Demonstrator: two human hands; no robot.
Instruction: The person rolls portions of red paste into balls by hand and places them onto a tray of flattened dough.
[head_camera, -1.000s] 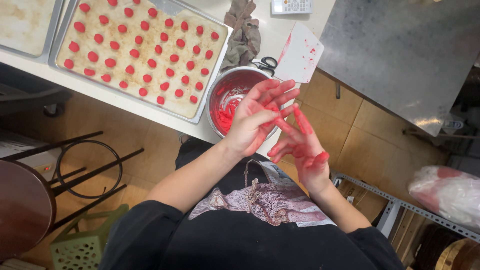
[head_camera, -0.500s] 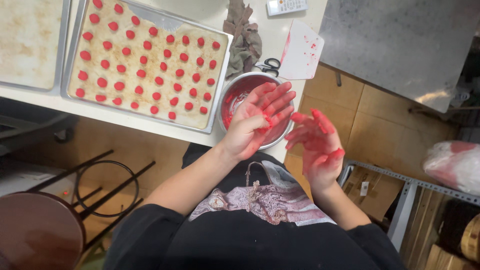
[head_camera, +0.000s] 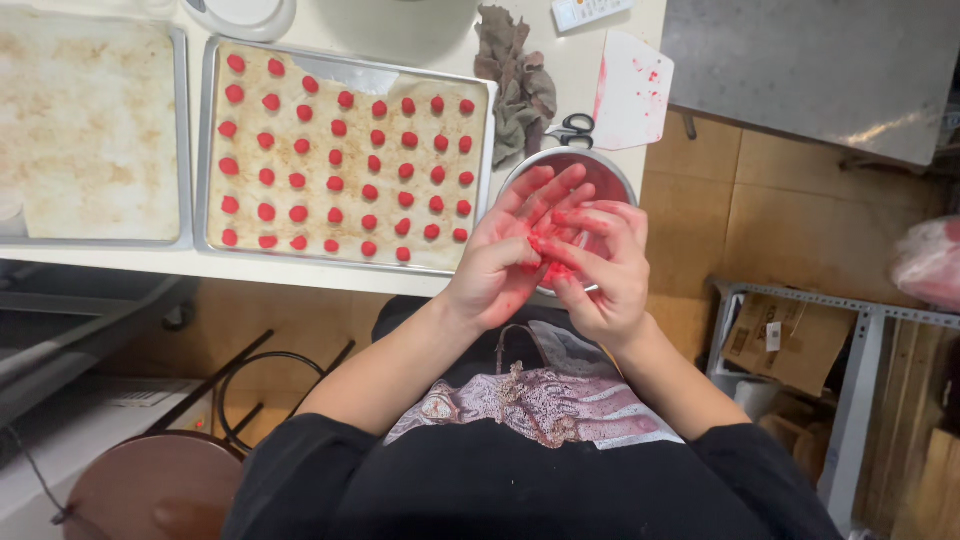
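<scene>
head view | tray (head_camera: 215, 150) at 10 o'clock nearly filled with rows of red dough balls (head_camera: 345, 165), a bare corner left | left hand (head_camera: 505, 255) and right hand (head_camera: 600, 270) pressed together above metal bowl (head_camera: 615, 175) at 12 o'clock on tabletop (head_camera: 420, 30) | grip: fingers loosely spread, a small red bit between palms, both red-smeared

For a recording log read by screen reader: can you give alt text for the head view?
Two red-stained hands, left hand and right hand, are pressed together over a metal bowl at the edge of a white counter. To the left, a baking tray holds rows of small red balls, with scissors and a crumpled rag nearby.
</scene>
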